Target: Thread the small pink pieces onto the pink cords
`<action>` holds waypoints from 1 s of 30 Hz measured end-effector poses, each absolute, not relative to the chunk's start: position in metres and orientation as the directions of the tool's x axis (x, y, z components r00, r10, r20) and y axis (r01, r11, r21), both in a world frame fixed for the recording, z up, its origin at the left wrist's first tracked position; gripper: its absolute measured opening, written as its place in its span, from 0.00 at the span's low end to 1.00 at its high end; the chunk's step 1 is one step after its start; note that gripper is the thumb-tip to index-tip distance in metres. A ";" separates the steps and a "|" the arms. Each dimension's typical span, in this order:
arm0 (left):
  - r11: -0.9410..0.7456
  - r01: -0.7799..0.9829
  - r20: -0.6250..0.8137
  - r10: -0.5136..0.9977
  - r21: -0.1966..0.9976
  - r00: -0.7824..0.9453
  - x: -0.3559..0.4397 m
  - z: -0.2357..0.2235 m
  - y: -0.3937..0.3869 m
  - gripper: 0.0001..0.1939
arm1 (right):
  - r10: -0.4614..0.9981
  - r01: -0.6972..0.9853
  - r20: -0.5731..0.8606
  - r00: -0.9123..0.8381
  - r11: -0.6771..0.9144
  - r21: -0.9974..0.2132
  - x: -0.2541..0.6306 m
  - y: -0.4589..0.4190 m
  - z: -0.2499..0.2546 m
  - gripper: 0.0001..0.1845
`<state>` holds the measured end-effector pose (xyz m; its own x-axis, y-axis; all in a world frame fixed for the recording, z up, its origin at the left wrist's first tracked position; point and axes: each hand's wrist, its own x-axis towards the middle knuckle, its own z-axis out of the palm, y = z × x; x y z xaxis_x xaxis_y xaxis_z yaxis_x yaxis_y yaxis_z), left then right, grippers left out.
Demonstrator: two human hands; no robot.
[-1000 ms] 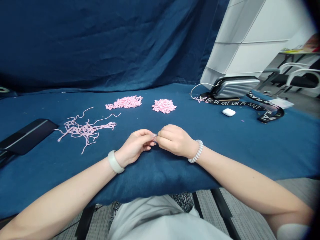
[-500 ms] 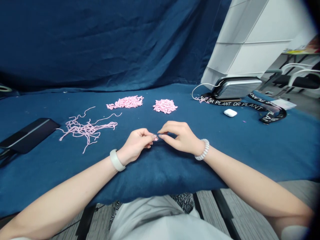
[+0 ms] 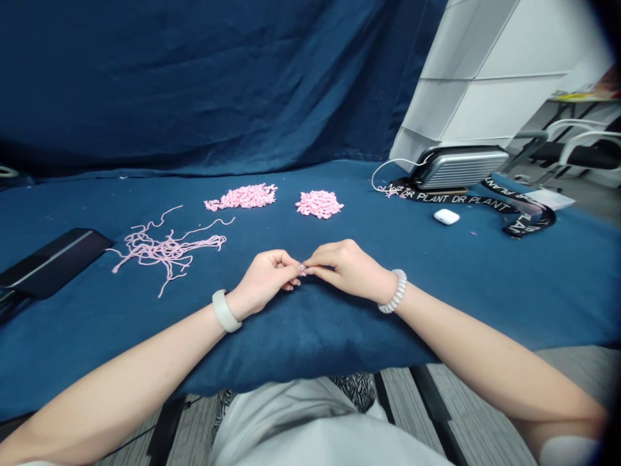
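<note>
My left hand (image 3: 270, 279) is closed in a pinch over the front part of the blue cloth. Its thumb and forefinger grip a small pink piece, now almost wholly covered by the fingertips. My right hand (image 3: 345, 270) is pinched closed too, and its fingertips meet those of the left at that piece. Beyond the hands lie two heaps of small pink yarn pieces, a long heap (image 3: 247, 196) on the left and a rounder heap (image 3: 319, 204) on the right. Left of my left hand, loose strands of pale pink yarn (image 3: 167, 248) lie in a tangle.
A dark flat case (image 3: 58, 261) rests at the left. On the right are a ribbed silver and black device (image 3: 460, 168) with a white cable, a black lettered lanyard (image 3: 451, 199) and a white earbud case (image 3: 446, 217). A blue curtain (image 3: 208, 84) hangs behind the table.
My right thumb and forefinger have closed together and moved slightly left to meet the left fingertips at the pink piece. My left hand has hardly moved.
</note>
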<state>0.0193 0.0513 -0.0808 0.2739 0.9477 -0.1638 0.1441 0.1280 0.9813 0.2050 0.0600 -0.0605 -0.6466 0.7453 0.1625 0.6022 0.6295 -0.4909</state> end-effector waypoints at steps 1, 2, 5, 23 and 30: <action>0.134 0.153 -0.173 0.945 0.979 0.279 0.020 -0.080 0.051 0.11 | 0.746 0.606 0.149 -0.649 0.626 -0.491 0.205 0.060 -0.060 0.24; 0.139 0.158 -0.180 0.942 0.978 0.282 0.020 -0.080 0.050 0.11 | 0.745 0.607 0.139 -0.652 0.624 -0.493 0.206 0.060 -0.060 0.24; 0.151 0.162 -0.192 0.939 0.975 0.286 0.021 -0.078 0.050 0.10 | 0.733 0.594 0.138 -0.666 0.633 -0.496 0.206 0.060 -0.058 0.23; 0.203 0.125 -0.232 0.923 0.971 0.307 0.022 -0.079 0.050 0.08 | 0.712 0.594 0.114 -0.693 0.652 -0.471 0.208 0.061 -0.058 0.21; 0.216 0.145 -0.251 0.921 0.966 0.299 0.022 -0.079 0.050 0.08 | 0.709 0.613 0.106 -0.697 0.667 -0.425 0.206 0.059 -0.060 0.23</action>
<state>0.0216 0.0498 -0.0786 0.2985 0.9209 -0.2506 0.1448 0.2159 0.9656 0.2062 0.0593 -0.0597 -0.6974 0.7087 0.1064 0.6126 0.6666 -0.4248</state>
